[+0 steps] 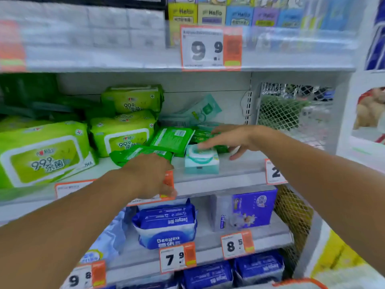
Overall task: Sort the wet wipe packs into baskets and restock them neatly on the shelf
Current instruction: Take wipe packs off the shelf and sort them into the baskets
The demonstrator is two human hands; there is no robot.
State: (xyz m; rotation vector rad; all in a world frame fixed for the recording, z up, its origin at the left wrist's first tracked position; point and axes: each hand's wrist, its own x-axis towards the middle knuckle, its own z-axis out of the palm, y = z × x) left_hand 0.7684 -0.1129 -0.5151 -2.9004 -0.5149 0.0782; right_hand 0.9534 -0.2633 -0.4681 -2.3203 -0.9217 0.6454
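Your left hand [149, 174] reaches over a flat dark-green wipe pack [137, 153] at the white shelf's [229, 176] near edge; its fingers are hidden, so I cannot tell its grip. Your right hand [233, 138], fingers spread, seems to touch the small pale teal-and-white wipe pack [201, 161] between both hands.

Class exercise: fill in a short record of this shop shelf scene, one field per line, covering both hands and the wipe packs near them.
Left hand: left hand reaches to the dark green flat pack; grip hidden
Right hand: right hand, fingers straight, fingertips on the small teal and white pack
Shelf left: large lime green packs, some stacked
Shelf back: pale teal sachet leaning tilted
Shelf below: blue packs
Image: blurred
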